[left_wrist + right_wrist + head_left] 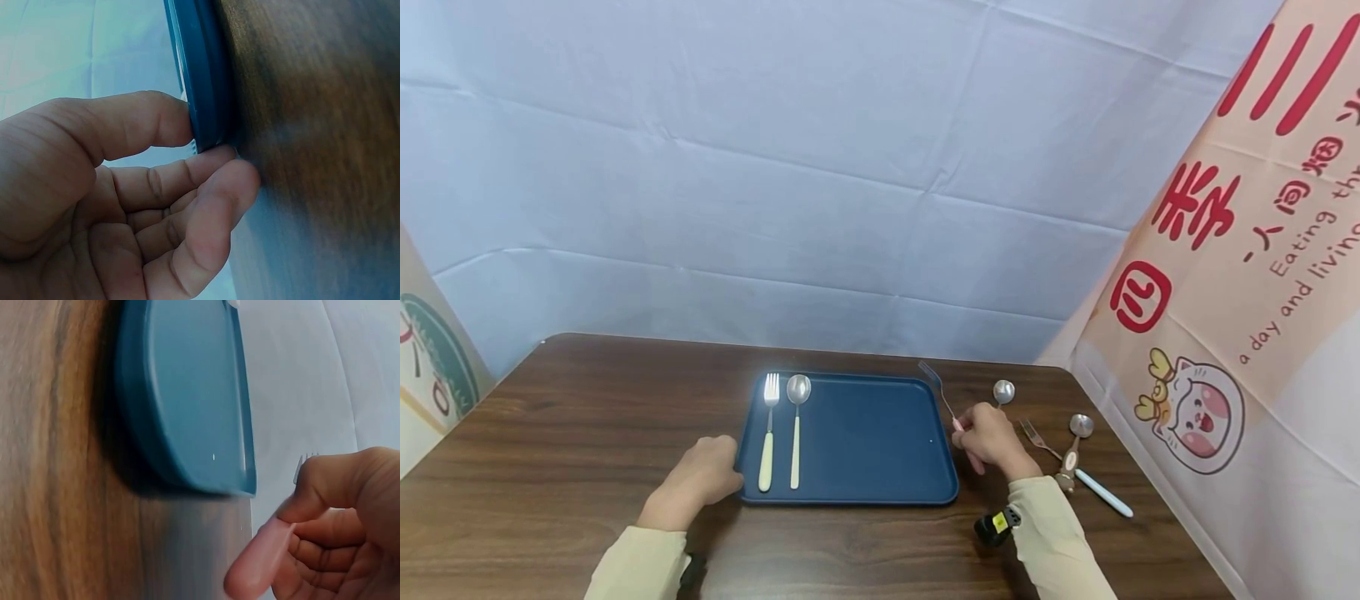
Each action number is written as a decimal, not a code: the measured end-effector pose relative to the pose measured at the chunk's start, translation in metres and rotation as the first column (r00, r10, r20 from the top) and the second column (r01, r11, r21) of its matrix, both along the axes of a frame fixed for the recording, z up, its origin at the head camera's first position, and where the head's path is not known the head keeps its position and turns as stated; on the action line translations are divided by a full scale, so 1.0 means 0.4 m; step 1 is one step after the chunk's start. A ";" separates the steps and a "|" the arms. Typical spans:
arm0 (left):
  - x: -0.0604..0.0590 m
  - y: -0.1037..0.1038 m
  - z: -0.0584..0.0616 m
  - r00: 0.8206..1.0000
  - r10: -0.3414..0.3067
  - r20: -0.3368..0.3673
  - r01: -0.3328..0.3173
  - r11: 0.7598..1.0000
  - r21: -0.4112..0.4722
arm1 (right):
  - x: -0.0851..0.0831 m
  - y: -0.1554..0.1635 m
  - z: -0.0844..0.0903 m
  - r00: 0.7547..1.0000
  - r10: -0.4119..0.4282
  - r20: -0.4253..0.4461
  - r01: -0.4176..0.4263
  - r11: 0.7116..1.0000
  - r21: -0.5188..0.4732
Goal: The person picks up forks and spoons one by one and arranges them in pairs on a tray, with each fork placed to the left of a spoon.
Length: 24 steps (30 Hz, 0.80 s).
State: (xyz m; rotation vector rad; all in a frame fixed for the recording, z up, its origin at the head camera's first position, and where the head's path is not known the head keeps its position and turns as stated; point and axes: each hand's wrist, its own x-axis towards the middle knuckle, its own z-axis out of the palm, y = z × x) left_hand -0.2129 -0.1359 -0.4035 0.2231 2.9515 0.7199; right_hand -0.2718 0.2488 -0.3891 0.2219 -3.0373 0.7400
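Note:
My left hand (702,473) pinches the left rim of a dark blue tray (872,442). In the left wrist view, the thumb (147,122) lies against the rim and the curled fingers sit at its edge. On the tray's left side, a fork with a cream handle (766,462) and a spoon with a cream handle (795,462) lie side by side, heads away from me. Just right of the tray, my right hand (992,437) holds a fork with a pink handle (259,559) between thumb and fingers. Its tines point away from me; the hand hides part of the handle.
A spoon (1003,392) lies beyond my right hand, its handle mostly hidden. Farther right, a spoon with a brown, figure-shaped handle (1067,477) crosses a fork with a pale blue handle (1105,493). White cloth (775,208) hangs behind the wooden table (587,417).

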 end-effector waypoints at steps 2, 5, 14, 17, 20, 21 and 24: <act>0.000 0.000 0.000 1.000 0.001 0.003 -0.001 1.000 0.002 | -0.001 -0.007 -0.001 1.000 -0.017 0.010 0.018 1.000 -0.023; 0.000 0.001 0.000 1.000 0.001 0.004 -0.001 1.000 0.003 | -0.002 -0.019 -0.002 0.999 -0.030 0.019 0.032 0.997 -0.070; 0.002 0.005 0.003 1.000 0.006 0.017 -0.006 1.000 0.005 | -0.004 -0.049 -0.008 0.999 -0.029 0.023 0.032 0.994 -0.105; 0.003 0.005 0.003 1.000 0.008 0.024 -0.008 1.000 0.005 | -0.004 -0.058 -0.012 0.999 -0.025 0.023 0.027 0.994 -0.106; 0.004 0.004 0.003 1.000 0.010 0.029 -0.010 1.000 0.008 | -0.001 -0.068 -0.011 0.999 -0.019 0.027 0.022 0.994 -0.109; 0.004 0.004 0.003 0.999 0.011 0.030 -0.011 1.000 0.009 | -0.001 -0.072 -0.011 0.999 -0.019 0.032 0.022 0.993 -0.113; 0.004 0.003 0.003 1.000 0.012 0.028 -0.012 1.000 0.010 | 0.000 -0.081 -0.012 0.998 -0.019 0.054 0.026 0.992 -0.125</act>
